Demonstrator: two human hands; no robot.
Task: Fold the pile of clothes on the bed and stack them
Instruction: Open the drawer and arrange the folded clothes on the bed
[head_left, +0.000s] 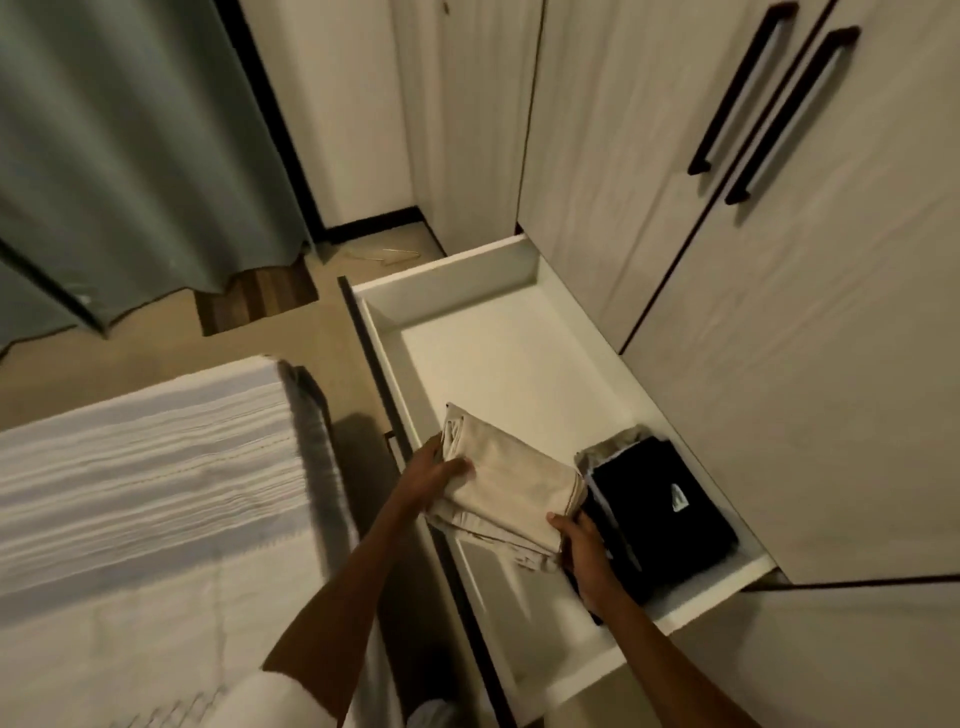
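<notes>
I had both hands clamped on the beige fold (511, 486), left hand (434, 475), right hand (579, 540), over the drawer (498, 332); loosening early risked it slumping open onto the black stack (660, 512)

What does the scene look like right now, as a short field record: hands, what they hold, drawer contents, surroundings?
left hand: grips the left end of the folded beige garment
right hand: grips its near right corner
garment position: held over the open drawer, whether it touches the bottom cannot be told
drawer contents: folded black garment at the right end, far part bare
bed: left of the drawer
floor: a wire hanger near the curtain
</notes>
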